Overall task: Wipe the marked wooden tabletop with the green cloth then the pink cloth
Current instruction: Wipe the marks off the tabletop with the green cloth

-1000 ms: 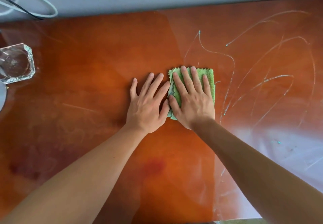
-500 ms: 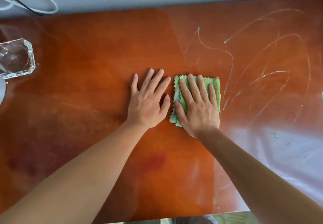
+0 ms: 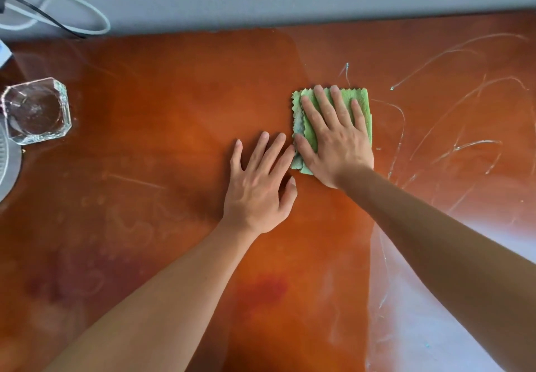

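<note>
A folded green cloth [image 3: 362, 102] lies on the reddish-brown wooden tabletop [image 3: 162, 145]. My right hand [image 3: 336, 139] lies flat on top of it, fingers straight and spread, pressing it down. My left hand [image 3: 258, 186] rests flat on the bare wood just left of and below the cloth, its fingertips close to the cloth's left edge. Thin whitish curved marks [image 3: 452, 116] cross the wood to the right of the cloth. No pink cloth is in view.
A clear square glass dish [image 3: 36, 110] stands at the left edge, with part of a round grey object [image 3: 7, 168] below it. White and black cables [image 3: 66, 15] lie at the back left by the grey wall. Glare covers the wood at lower right.
My right hand has slid the green cloth away from me, toward the wall and a little right. My left hand stayed flat on the wood.
</note>
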Tool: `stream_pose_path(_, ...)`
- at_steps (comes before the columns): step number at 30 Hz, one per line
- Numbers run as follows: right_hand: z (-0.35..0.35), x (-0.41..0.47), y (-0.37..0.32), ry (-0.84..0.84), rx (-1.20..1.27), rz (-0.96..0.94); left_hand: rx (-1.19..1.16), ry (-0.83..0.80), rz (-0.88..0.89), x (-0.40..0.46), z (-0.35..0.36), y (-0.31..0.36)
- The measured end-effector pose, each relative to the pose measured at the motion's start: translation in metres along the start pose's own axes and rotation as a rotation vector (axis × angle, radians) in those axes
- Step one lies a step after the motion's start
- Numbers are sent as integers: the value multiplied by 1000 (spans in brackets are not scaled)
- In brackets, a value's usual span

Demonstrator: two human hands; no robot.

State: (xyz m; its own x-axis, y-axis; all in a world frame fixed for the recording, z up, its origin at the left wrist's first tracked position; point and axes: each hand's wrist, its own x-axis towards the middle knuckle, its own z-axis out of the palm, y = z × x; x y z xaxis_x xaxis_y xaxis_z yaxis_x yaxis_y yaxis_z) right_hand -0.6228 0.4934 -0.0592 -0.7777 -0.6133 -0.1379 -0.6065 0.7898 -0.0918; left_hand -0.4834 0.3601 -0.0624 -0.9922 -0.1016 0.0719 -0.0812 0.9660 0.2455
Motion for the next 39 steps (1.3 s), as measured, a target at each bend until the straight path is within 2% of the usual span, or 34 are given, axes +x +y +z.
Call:
stream_pose_path(11, -2, 11, 2, 14, -1, -20, 3, 32, -3, 0, 2, 2)
stream_pose_path(21, 8, -50, -6, 9, 10, 5, 26, 8, -13, -1, 0, 2)
stream_pose_path(29, 7, -43, -5, 9, 13, 7, 60, -4, -24, 7, -2, 3)
stream_pose_path(32, 4, -26, 0, 5, 0, -10, 67, 22, -74, 26, -4, -7)
stream_pose_path(39, 0, 4, 11, 9, -18, -11, 81, -27, -142, 70, 5, -25)
